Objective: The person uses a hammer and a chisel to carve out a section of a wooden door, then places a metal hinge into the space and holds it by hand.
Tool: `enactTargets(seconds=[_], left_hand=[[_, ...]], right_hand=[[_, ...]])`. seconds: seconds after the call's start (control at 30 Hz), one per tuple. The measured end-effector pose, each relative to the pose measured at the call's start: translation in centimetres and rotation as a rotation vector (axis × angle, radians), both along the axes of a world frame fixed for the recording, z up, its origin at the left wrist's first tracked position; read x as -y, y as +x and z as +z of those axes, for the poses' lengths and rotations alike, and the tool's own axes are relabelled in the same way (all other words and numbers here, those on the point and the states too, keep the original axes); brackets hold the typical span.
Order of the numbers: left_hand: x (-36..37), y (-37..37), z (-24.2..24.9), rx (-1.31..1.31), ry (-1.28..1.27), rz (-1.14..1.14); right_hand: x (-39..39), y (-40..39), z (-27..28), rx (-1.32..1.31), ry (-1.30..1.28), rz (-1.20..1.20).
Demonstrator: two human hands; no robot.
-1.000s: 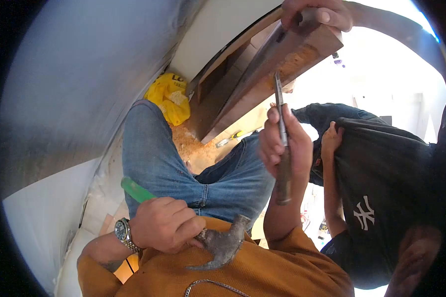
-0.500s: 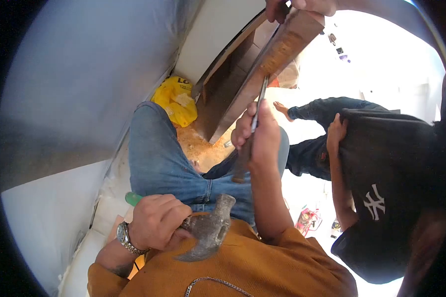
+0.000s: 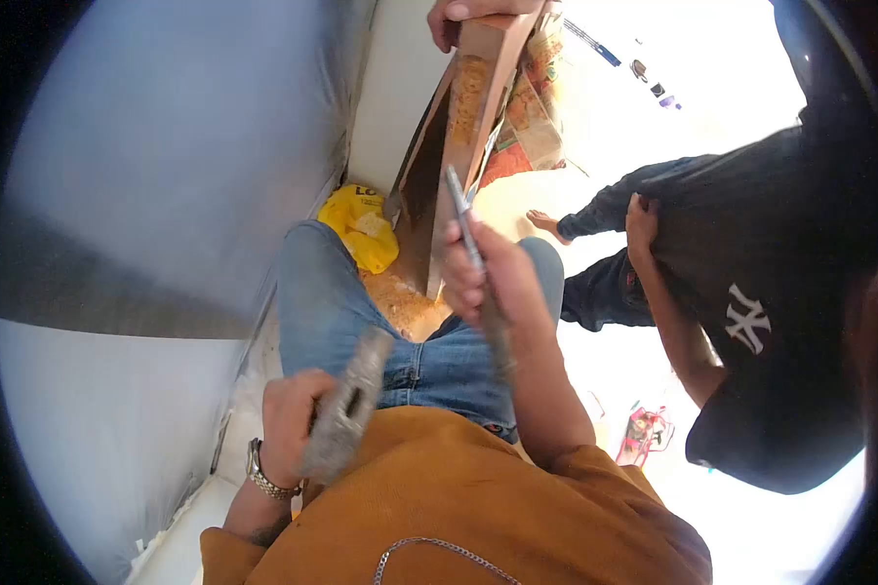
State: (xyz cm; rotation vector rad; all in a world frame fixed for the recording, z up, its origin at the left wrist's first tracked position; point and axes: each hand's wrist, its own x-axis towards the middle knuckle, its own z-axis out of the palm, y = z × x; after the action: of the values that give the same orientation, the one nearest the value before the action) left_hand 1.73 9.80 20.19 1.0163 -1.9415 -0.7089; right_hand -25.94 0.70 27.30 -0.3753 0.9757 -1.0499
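Head view: my left hand point(image 3: 293, 419), watch on the wrist, has its grip clamped on a hammer point(image 3: 346, 414), blurred, above my jeans. My right hand point(image 3: 488, 278) grips a chisel point(image 3: 468, 244), its blade touching the wooden board point(image 3: 463, 107). Another person's hand point(image 3: 458, 12) holds that board's top end. Farther right, a person in black point(image 3: 751, 292).
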Motion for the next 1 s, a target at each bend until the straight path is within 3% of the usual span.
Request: enactTargets(seconds=[0.07,0.1,0.13,0.17,0.23,0.27,0.33,0.37,0.43,0.47,0.5,0.53,0.57,0.63,0.7,0.73,0.83,0.93,1.0], left_hand=[[0.3,0.0,0.7,0.050,0.081,-0.007],[0.3,0.1,1.3,0.092,0.183,-0.011],[0.3,-0.3,2.5,0.058,0.532,0.039],[0.5,-1.1,3.3,0.083,0.508,0.039],[0.8,-2.8,4.1,-0.279,0.561,0.190],[1.3,-2.9,3.9,-0.119,0.312,0.226],[1.6,-3.0,2.3,-0.143,0.318,0.194],[1.9,-2.6,1.8,-0.181,0.359,0.163],[2.1,-2.4,0.9,-0.092,0.489,0.080],[2.5,-2.4,0.5,-0.119,0.605,0.088],[3.1,-2.5,0.0,-0.133,0.722,0.103],[4.1,-2.2,-0.8,-0.064,0.644,0.051],[5.1,-1.9,-1.8,-0.007,0.565,0.003],[6.3,0.1,-4.2,-0.029,0.656,-0.023],[9.1,3.0,-8.2,0.132,0.617,-0.029],[8.0,0.5,-6.3,0.290,0.479,0.004],[9.5,-0.1,-11.3,0.284,0.531,-0.002],[10.7,0.5,-14.9,0.425,0.626,0.053],[10.4,0.2,-17.5,0.449,0.612,0.135]], right_hand=[[-1.0,2.7,-1.0,-0.049,0.000,-0.009],[-1.5,4.5,-2.1,-0.199,-0.170,-0.041],[-2.0,6.1,-2.8,-0.346,-0.343,-0.082],[-2.6,7.3,-3.0,-0.323,-0.365,-0.097],[-3.8,9.1,-3.1,-0.437,-0.529,-0.014],[-3.9,9.4,-3.5,-0.417,-0.554,-0.042],[-3.6,9.9,-5.0,0.012,-0.297,-0.126],[-3.2,10.4,-5.6,0.028,-0.319,-0.184],[-2.8,10.4,-7.9,-0.241,-0.354,-0.224],[-2.2,9.6,-9.1,-0.239,-0.333,-0.341],[-1.4,8.3,-10.2,-0.499,-0.420,-0.106],[-1.2,6.7,-11.3,-0.746,-0.470,0.149],[-1.8,5.1,-12.3,-0.736,-0.422,0.050],[-3.5,3.8,-13.7,-0.963,-0.487,0.104],[-5.2,1.7,-14.9,-0.966,-0.476,-0.040],[-5.8,0.6,-16.0,-0.988,-0.465,-0.203],[-8.3,-4.5,-17.7,-1.134,-0.436,-0.508],[-9.1,-7.8,-18.1,-1.175,-0.428,-0.618],[-7.6,-9.8,-15.2,-1.159,-0.458,-0.652]])
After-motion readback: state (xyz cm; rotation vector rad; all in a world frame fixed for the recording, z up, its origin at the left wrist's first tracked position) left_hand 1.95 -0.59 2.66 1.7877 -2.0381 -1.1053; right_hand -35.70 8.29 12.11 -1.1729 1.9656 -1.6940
